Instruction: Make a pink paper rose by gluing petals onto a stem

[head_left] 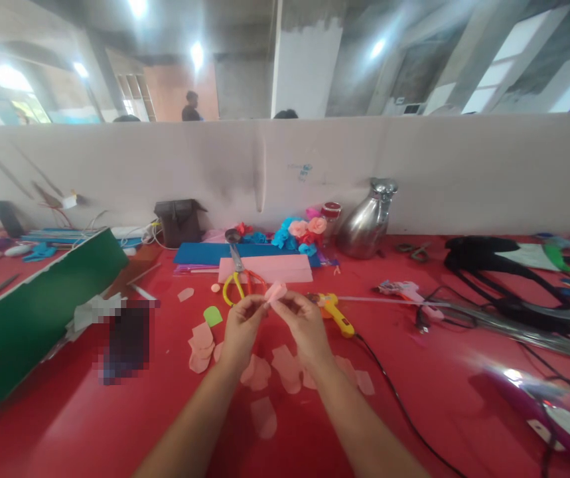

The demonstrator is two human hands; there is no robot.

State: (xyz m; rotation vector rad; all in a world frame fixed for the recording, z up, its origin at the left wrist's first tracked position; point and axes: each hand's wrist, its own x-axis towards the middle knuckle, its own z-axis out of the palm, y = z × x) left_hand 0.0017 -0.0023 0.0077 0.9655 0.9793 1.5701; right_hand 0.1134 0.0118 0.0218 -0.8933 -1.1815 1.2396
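Note:
Between my two hands, above the red table, is a small pink petal-like piece [277,291], perhaps paper. My left hand [243,325] pinches its left side and my right hand [302,322] pinches its right side, fingertips nearly meeting. Loose pink petals [286,368] lie under and around my wrists, with a small pile of pink petals [201,346] to the left and a green petal [213,316] above it. Just beyond my hands lie scissors [235,287] with yellow and orange handles. A yellow glue gun [338,315] rests beside my right hand.
A green board [36,318] stands along the left. At the back are a pink sheet [285,269], blue and pink flowers [299,232] and a metal jug [368,222] before a white partition [190,159]. A pink glue gun [409,293], cables and a shiny purple device [553,415] lie right.

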